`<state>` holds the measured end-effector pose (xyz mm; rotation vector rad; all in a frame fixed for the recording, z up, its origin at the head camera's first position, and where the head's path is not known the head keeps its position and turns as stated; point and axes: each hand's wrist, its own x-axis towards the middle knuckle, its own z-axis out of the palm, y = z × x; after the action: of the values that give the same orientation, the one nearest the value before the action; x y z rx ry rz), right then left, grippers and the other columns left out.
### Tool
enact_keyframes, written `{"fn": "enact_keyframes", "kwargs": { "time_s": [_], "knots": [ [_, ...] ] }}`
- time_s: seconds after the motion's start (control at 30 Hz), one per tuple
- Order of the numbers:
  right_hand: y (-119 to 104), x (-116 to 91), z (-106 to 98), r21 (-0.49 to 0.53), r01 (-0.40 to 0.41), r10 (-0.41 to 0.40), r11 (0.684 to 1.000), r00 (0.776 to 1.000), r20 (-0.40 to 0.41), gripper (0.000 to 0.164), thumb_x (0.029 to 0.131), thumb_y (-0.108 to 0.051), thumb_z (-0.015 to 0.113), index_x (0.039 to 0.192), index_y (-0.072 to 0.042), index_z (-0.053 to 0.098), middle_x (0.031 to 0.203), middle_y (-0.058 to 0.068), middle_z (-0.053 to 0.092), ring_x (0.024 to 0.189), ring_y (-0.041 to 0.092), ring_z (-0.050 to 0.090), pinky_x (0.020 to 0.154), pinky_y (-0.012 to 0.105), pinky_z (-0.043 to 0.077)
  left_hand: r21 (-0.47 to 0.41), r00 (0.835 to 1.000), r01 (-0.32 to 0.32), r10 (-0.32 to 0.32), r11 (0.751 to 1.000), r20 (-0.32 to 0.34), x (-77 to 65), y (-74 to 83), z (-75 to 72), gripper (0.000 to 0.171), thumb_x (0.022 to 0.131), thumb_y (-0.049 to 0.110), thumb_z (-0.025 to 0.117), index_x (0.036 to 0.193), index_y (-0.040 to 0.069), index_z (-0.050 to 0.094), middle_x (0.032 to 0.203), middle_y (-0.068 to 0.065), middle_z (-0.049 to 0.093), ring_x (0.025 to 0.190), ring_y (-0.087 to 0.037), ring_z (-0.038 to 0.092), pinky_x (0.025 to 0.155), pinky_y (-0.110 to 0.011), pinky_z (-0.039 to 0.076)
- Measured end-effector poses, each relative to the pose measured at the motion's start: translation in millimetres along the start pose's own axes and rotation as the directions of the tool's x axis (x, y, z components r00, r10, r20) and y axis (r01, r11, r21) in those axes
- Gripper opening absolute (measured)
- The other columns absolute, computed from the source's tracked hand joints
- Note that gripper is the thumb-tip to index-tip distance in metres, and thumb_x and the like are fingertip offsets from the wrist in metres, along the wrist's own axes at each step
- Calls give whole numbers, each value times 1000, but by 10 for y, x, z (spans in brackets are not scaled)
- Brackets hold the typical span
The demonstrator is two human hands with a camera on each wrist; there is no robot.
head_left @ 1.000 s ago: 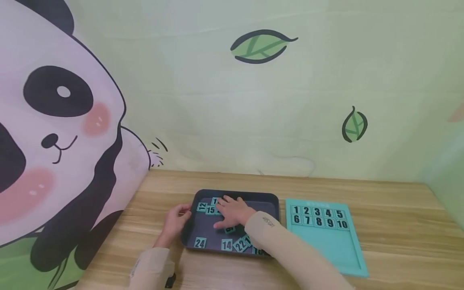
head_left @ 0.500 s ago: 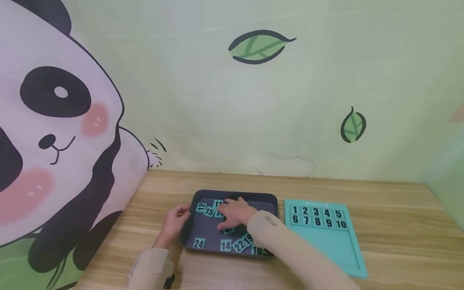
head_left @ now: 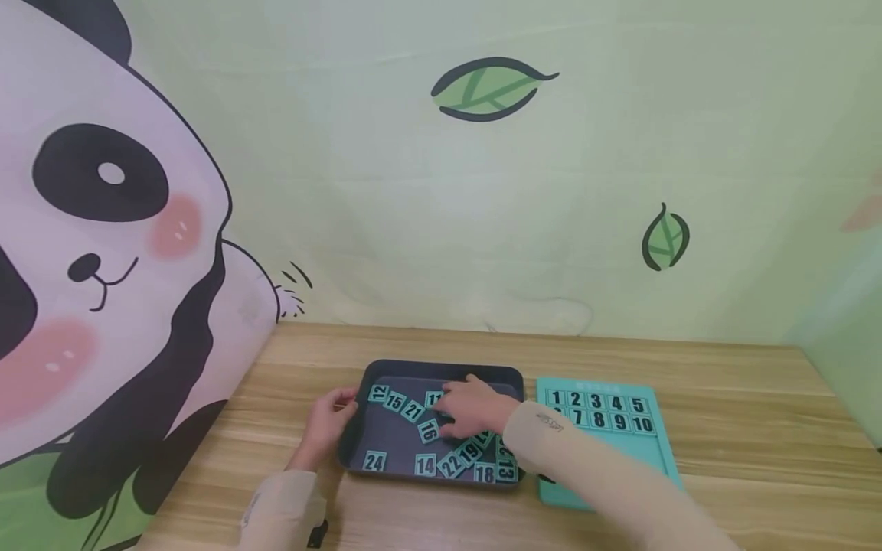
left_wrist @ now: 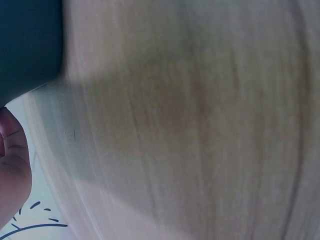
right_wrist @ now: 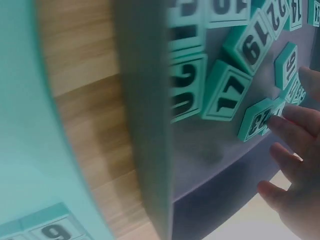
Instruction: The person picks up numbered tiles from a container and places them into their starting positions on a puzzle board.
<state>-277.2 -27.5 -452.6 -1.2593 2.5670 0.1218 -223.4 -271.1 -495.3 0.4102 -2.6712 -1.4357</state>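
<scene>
In the head view, my left hand (head_left: 329, 422) holds the left rim of a dark tray (head_left: 400, 444), fingertips at its upper left side. Only part of that hand (left_wrist: 12, 160) enters the left wrist view, beside the tray's corner. Teal number tiles lie loose in the tray. My right hand (head_left: 474, 407) is over the tray's right half with fingers spread, near the 11 tile (head_left: 432, 399) and the 16 tile (head_left: 429, 431). The right wrist view has its fingertips touching the 23 tile (right_wrist: 256, 121), which is partly hidden in the head view.
Right of the tray lies a teal board (head_left: 651, 448), its top two rows filled with tiles 1 to 10; my right forearm (head_left: 599, 478) crosses over it. Tiles 24 (head_left: 374, 461), 14 (head_left: 425, 464) and 18 (head_left: 485, 473) lie along the tray's near side. A printed wall stands behind the table.
My right hand has moved right across the tray, sliding the 11 tile rightward. Tiles 15, 21 and 16 now lie spread apart and uncovered. The left hand stays on the rim.
</scene>
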Motion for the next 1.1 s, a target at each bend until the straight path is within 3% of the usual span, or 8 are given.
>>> {"fn": "enact_keyframes", "kwargs": {
  "time_s": [0.2,0.37,0.53,0.73,1.1],
  "knots": [
    [36,-50,9,-33,25,-29,999,994,-107,37,85,-37,53,116,-19,58,117,-2,59,114,18,49,92,41,39,1,1000,-2,2,1000,-8,4,-5,-2,27,85,5,51,111,-4,55,102,-20,59,95,-28,55,80,-39,48],
    [12,9,127,-32,-40,33,999,980,-197,39,84,-36,55,118,-16,56,117,2,56,109,19,49,89,39,42,9,1000,-3,3,1000,-12,-5,-5,-2,27,85,5,51,110,-4,56,100,-19,59,93,-28,55,79,-38,48],
    [-12,40,219,-21,-93,88,995,980,-178,45,85,-40,52,123,-17,51,128,3,49,120,21,42,96,45,37,7,1000,6,-6,1000,2,-6,17,-2,27,86,6,50,111,-3,55,102,-18,59,95,-27,55,80,-39,48],
    [-3,-9,257,14,-92,93,996,987,-132,48,86,-42,49,128,-18,45,132,2,46,125,21,37,100,48,33,10,1000,-4,4,1000,0,2,21,-12,27,86,6,50,111,-3,55,101,-18,59,95,-27,55,80,-39,48],
    [11,-118,312,5,-34,34,999,959,-282,33,84,-31,57,115,-20,58,107,0,60,100,17,52,88,40,43,9,1000,-9,9,1000,21,11,-1,-7,28,87,6,49,112,-4,54,103,-19,58,96,-27,54,81,-39,47]
  ]
}}
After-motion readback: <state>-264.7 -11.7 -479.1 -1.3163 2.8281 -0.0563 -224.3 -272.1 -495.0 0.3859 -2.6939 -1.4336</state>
